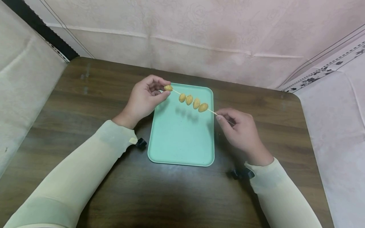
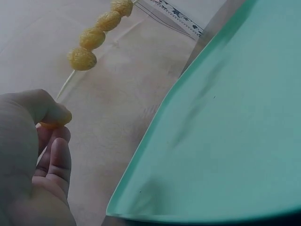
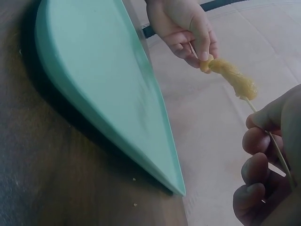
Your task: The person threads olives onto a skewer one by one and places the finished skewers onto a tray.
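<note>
A thin wooden skewer (image 1: 212, 111) hangs slantwise above a mint-green tray (image 1: 182, 142), with several wrinkled yellow-brown balls (image 1: 196, 103) threaded along it. What food the balls are, I cannot tell. At the skewer's far left end, my left hand (image 1: 145, 100) pinches one ball (image 1: 169, 87) between thumb and fingers; a short bare stretch parts it from the others, which sit close together. My right hand (image 1: 240, 129) grips the bare lower right end of the skewer. In the right wrist view, the stick (image 3: 278, 153) runs back under the thumb into the palm.
Under the tray is a dark wooden table (image 1: 171, 196). Pale patterned cloth (image 1: 199, 34) stands along its back edge, with more cloth at both sides. A few crumbs (image 3: 134, 204) lie on the wood near the tray. The balls cast shadows on the tray.
</note>
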Available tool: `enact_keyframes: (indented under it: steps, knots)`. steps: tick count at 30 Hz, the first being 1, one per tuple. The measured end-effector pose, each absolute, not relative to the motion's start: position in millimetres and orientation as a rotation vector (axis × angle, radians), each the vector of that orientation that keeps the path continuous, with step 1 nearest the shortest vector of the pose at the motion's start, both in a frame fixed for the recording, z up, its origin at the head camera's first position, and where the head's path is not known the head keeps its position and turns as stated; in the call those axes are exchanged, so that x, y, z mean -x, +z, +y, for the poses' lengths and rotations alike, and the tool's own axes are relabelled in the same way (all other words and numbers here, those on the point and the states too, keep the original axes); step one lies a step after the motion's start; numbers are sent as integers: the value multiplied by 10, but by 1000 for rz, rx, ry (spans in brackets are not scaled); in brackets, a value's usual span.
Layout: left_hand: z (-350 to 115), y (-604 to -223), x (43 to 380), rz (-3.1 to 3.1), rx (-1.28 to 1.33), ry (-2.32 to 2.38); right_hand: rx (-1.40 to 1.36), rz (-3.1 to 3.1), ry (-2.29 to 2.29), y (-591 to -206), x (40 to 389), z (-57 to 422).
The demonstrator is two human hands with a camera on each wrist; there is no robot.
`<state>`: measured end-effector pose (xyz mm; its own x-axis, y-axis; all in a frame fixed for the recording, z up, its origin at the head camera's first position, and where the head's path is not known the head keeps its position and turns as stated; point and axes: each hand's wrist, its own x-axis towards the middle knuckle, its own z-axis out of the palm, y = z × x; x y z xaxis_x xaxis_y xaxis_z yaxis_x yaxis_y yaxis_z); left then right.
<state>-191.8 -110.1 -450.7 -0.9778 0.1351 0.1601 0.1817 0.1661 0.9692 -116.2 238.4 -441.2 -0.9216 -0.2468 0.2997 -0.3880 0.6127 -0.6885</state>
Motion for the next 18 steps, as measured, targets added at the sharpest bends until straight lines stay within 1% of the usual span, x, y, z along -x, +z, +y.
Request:
enact_keyframes:
  steps: [10,18]
  knots:
    - [-1133,-4524,1895,-2339,406,-1981,-548,-2660,1183,-4381,1156,2357]
    - [-1159,-4543,1879,-2388,457,-1893,-548,-2670,1191,-4377,1151,2351]
